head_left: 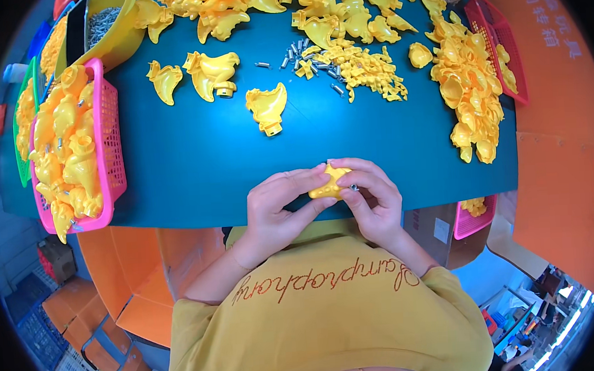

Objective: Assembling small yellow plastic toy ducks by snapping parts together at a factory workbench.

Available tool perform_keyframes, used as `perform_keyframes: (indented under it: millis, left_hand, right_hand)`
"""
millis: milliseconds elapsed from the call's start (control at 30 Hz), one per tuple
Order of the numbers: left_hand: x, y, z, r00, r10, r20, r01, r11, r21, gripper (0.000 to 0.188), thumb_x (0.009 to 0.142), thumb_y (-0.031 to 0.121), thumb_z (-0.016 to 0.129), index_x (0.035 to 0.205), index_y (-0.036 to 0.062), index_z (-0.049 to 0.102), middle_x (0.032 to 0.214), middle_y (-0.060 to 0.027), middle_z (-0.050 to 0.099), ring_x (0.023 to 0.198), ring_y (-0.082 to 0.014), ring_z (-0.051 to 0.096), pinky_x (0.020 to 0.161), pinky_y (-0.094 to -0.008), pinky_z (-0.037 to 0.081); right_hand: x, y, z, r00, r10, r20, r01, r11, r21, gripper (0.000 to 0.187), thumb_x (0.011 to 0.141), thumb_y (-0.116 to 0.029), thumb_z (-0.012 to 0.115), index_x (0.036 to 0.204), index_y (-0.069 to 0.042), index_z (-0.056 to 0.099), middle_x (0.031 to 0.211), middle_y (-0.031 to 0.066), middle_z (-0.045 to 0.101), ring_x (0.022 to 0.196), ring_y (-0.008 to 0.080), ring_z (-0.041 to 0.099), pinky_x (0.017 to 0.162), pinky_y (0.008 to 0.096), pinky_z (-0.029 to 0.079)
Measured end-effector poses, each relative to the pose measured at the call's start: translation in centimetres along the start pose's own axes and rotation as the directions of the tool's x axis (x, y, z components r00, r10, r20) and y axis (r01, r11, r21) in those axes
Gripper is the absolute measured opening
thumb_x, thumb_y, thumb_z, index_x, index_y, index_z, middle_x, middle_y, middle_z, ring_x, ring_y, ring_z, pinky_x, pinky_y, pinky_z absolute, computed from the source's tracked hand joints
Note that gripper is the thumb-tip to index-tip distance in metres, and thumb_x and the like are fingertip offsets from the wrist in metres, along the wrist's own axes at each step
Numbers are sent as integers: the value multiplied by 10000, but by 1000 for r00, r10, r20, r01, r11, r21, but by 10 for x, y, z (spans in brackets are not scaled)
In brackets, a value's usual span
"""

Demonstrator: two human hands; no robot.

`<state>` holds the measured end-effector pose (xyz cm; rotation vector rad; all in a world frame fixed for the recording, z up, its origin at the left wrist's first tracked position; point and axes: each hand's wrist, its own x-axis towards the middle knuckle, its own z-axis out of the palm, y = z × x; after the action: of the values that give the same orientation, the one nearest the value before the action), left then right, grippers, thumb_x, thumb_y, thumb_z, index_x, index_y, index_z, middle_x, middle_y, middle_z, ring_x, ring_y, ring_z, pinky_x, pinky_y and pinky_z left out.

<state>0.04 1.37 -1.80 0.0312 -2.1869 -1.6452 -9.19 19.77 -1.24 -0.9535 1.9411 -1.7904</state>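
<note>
Between my two hands, just past the table's front edge, is a small yellow plastic part (331,182) with round bumps along one side. My left hand (281,201) grips its left end with thumb and fingers. Closed on its right side, my right hand (374,198) also has a small silvery metal piece (354,187) at its fingertips, seemingly a spring. Farther out on the table lies a single curved yellow shell (267,109). Beyond it to the left are a larger yellow shell with a round stub (212,74) and a smaller horn-shaped shell (165,81).
Small yellow pieces (372,72) and loose metal springs (296,53) lie at the back centre of the green table (172,145). Yellow shells (468,86) are heaped at right. A pink basket (109,142) of yellow parts stands left, near a yellow tub of metal pieces (115,40).
</note>
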Motion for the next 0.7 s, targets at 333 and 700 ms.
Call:
perform_keyframes:
  millis: [333, 700]
  left_hand:
    - [-5, 38, -87, 955, 138, -261, -77, 971, 228, 432, 741, 85, 952, 1133, 50, 774, 1141, -123, 772, 1058, -267, 754, 937, -381, 596]
    - [-35, 55, -299, 759, 398, -515, 423, 300, 855, 327, 1026, 118, 674, 1328, -8, 669, 1451, -190, 625, 1334, -284, 607, 1084, -382, 505]
  right_hand:
    - [0, -10, 2, 960, 281, -10, -254, 881, 399, 366, 1005, -39, 656, 1368, -1, 620, 1502, 189, 543, 1322, 294, 602, 1040, 372, 522]
    - [8, 1, 1, 960, 260, 106, -278, 935, 221, 270, 998, 32, 657, 1267, 23, 669, 1252, 154, 688, 1120, 224, 693, 950, 326, 563]
